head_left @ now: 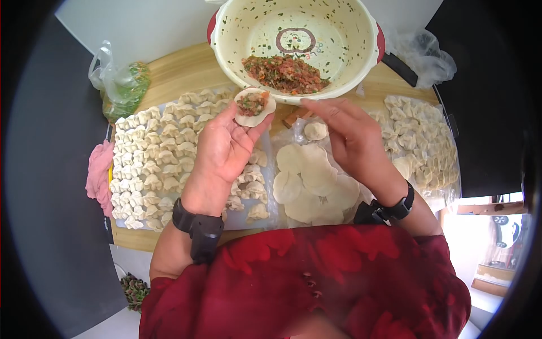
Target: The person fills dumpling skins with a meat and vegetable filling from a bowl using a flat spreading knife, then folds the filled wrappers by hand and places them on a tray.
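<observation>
My left hand [224, 144] is closed around the edge of a round dumpling wrapper [248, 120], which lies spread open with a lump of meat filling [252, 104] in its middle. My right hand [357, 134] hovers by the bowl's front rim, its fingers stretched out toward the left; I see nothing held in it. Below and between the hands, flat dumpling wrappers [307, 186] overlap in a loose pile, with a small dough round [315, 131] above them. Beyond them stands a large cream bowl [344, 62] with red handles, holding minced meat and greens [288, 74].
Rows of folded dumplings [152, 152] cover a tray at left; more dumplings [420, 144] lie on plastic at right. A bag of chopped greens [127, 87], a pink cloth [100, 175] and a crumpled clear bag [426, 53] sit around the table's edges.
</observation>
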Demonstrator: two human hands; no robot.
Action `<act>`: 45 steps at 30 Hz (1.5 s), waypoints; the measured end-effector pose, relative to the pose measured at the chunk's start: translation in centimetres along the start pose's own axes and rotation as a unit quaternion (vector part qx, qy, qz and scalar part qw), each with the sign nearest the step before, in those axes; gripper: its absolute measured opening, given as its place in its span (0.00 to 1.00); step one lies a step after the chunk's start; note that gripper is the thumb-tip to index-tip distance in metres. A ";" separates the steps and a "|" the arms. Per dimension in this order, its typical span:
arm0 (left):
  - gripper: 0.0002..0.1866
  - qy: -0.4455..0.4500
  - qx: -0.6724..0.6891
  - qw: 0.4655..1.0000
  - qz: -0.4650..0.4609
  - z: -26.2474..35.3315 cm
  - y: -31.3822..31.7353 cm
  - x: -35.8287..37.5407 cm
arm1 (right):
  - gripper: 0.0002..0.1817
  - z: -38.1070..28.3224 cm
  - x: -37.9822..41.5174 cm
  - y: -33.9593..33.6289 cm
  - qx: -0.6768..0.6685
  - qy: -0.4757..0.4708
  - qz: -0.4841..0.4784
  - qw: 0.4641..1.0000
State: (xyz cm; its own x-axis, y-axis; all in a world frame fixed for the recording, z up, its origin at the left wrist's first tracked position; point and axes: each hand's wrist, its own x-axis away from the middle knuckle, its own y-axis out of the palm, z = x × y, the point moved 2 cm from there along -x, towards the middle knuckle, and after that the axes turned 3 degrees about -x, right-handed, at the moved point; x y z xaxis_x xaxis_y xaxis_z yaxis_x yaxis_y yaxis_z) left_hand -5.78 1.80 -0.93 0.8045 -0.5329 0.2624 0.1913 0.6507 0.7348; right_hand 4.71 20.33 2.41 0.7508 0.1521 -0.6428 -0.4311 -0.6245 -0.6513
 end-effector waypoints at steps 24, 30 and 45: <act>0.21 0.017 0.012 0.999 -0.028 0.3 1.2 -1.2 | 0.28 0.3 -0.5 0.6 0.058 0.034 0.007 0.998; 0.21 0.008 0.012 0.999 -0.041 0.1 1.3 -0.9 | 0.29 0.8 -0.5 -0.2 0.065 0.043 -0.011 0.997; 0.22 -0.041 -0.046 0.991 -0.118 -1.1 2.1 0.8 | 0.09 -0.1 -0.8 2.2 -0.213 0.167 0.035 0.962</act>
State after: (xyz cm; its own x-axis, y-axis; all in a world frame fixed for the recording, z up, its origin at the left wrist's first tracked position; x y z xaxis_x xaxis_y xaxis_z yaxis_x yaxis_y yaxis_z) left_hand -4.09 3.35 0.11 0.6828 -0.7165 0.1433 0.4229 0.5475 0.7221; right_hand 3.19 18.71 1.57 0.8767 -0.1129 -0.4677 -0.2968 -0.8920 -0.3410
